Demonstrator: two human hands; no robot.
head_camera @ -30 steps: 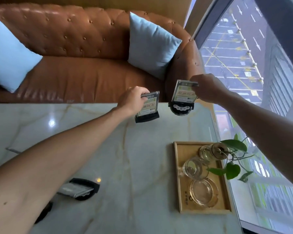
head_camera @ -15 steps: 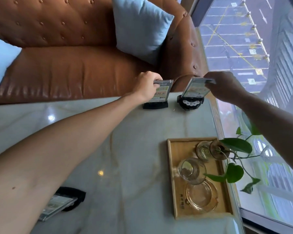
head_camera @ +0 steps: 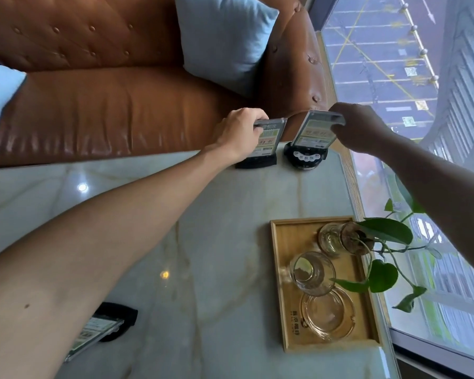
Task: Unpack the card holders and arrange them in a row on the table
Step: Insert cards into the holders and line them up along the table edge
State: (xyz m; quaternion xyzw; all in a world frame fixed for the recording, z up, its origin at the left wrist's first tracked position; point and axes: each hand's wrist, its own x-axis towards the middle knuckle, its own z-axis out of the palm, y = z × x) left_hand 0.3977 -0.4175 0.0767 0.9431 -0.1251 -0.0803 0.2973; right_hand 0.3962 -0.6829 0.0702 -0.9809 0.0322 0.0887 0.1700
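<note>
Two clear card holders on black bases stand side by side at the far edge of the marble table (head_camera: 216, 242). My left hand (head_camera: 237, 132) grips the top of the left card holder (head_camera: 266, 146), whose rectangular base rests on the table. My right hand (head_camera: 359, 127) holds the top of the right card holder (head_camera: 311, 138), which has a round base with buttons, also down on the table. A third card holder (head_camera: 101, 328) lies flat near the front left, partly hidden under my left forearm.
A wooden tray (head_camera: 282, 269) at the right carries a glass cup (head_camera: 311, 272), an amber ashtray (head_camera: 327, 314) and a plant in a glass vase (head_camera: 337, 237). A brown leather sofa (head_camera: 107, 110) with blue cushions lies beyond the table. A window runs along the right.
Both hands moved forward and lowered the two card holders from mid-air onto the far edge of the table, where they now stand next to each other.
</note>
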